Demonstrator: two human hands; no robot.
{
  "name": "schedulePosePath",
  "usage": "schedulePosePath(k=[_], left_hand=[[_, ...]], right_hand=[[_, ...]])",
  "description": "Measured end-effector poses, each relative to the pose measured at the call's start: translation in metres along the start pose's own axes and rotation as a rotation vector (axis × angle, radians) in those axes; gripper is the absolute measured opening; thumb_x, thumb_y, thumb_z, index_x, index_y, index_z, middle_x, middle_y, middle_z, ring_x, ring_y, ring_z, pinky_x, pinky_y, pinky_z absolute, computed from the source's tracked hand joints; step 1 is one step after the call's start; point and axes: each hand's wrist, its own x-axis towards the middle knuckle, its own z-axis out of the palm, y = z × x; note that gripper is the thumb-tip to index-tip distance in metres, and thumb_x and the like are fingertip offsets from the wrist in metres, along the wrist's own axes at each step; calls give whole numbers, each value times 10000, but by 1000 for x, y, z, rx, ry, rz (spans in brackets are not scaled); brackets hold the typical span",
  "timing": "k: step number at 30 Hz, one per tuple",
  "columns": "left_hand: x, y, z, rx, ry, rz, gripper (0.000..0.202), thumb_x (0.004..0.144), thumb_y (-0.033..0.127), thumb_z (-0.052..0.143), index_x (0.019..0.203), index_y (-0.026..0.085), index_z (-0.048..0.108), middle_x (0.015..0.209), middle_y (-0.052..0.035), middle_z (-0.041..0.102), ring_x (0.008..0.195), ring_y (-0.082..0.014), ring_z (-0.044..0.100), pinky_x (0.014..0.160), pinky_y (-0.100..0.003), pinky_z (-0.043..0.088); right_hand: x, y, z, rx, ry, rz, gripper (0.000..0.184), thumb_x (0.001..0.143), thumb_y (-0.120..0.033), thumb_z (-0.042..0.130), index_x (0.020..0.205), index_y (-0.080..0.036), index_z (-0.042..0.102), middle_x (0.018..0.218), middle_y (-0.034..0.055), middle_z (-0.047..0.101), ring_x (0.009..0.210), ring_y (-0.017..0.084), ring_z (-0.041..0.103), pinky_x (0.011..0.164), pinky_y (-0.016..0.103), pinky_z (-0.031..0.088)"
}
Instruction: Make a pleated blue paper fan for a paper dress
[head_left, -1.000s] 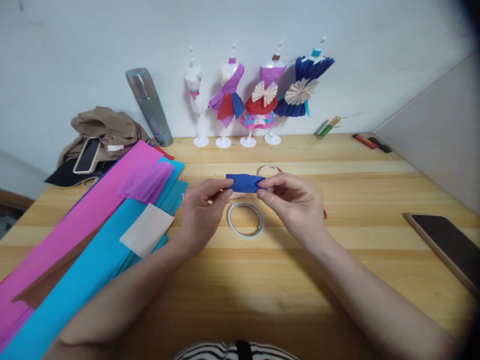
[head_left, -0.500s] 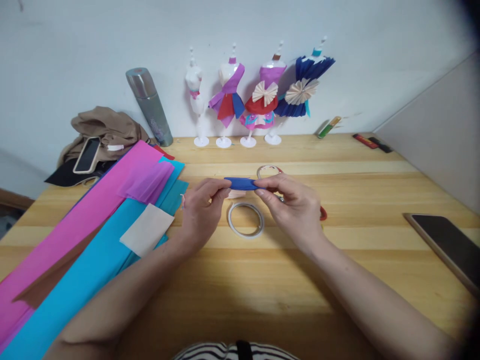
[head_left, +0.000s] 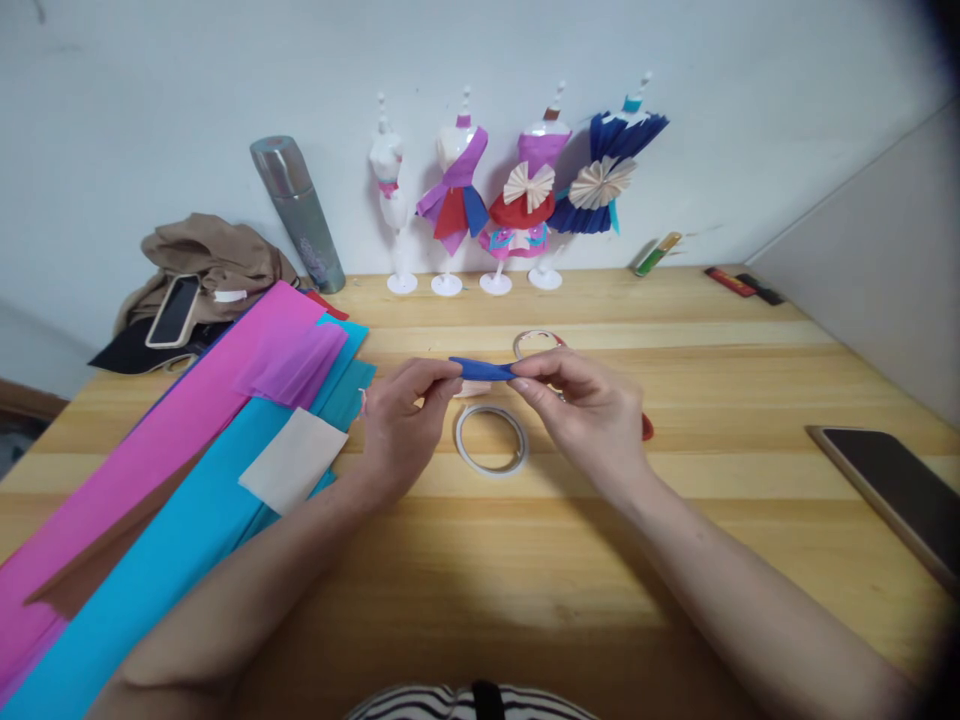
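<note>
A narrow folded strip of blue crepe paper (head_left: 482, 370) is stretched between my two hands above the table. My left hand (head_left: 411, 412) pinches its left end between thumb and fingers. At the other end, my right hand (head_left: 589, 408) pinches it the same way, and the strip looks twisted there. Just below the strip lies a roll of white double-sided tape (head_left: 459, 440). A small pale pink piece (head_left: 472, 389) shows partly behind the strip. Beyond my right hand is another tape ring (head_left: 517, 343), and something red (head_left: 648, 427) is mostly hidden by that hand.
Sheets of pink paper (head_left: 172, 420) and blue paper (head_left: 172, 520) cover the left side, with a cream square (head_left: 294, 462) on top. Several small dress forms (head_left: 457, 150) stand along the wall beside a thermos (head_left: 304, 215). A phone (head_left: 892, 490) lies at right.
The blue strip has turned from a flatter, wider face to a narrower one, with a twist near its right end. Both hands keep their pinch and have barely moved.
</note>
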Motion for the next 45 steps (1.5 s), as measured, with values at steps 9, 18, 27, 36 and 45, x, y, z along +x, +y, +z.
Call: schedulePosePath(k=[9, 18, 27, 36, 45], left_hand=[[0, 8, 2, -147, 35, -246, 34, 715, 177, 762, 744, 194, 767, 729, 0, 766, 630, -131, 690, 610, -236, 562], [0, 9, 4, -321, 16, -373, 52, 686, 185, 763, 736, 183, 752, 650, 8, 727, 598, -118, 671, 607, -233, 565], [0, 3, 0, -106, 19, 75, 130, 797, 85, 698, 828, 196, 758, 800, -8, 766, 706, -111, 698, 632, -205, 568], [3, 1, -3, 95, 47, 338, 193, 863, 74, 658, 945, 214, 762, 889, -16, 767, 784, -111, 715, 696, -197, 584], [0, -2, -1, 187, 67, 446, 178, 872, 48, 639, 972, 177, 710, 885, -36, 739, 796, -106, 704, 727, -191, 577]], right_hand=[[4, -4, 0, 176, 25, 85, 67, 738, -280, 782, 726, -262, 719, 754, 26, 731, 687, 211, 660, 636, 378, 541], [5, -4, -2, 210, 3, 100, 86, 727, -260, 792, 719, -275, 708, 685, 13, 689, 621, 199, 612, 557, 361, 502], [2, -2, 1, 209, 25, -61, 99, 794, -192, 734, 802, -290, 725, 722, 4, 673, 676, 186, 606, 603, 346, 506], [3, -4, -1, 37, 10, -232, 194, 859, -159, 685, 919, -330, 754, 785, 1, 726, 741, 214, 651, 681, 407, 530], [-2, -4, 2, -99, 72, -256, 166, 870, -134, 653, 948, -255, 735, 839, 24, 735, 730, 182, 658, 713, 386, 553]])
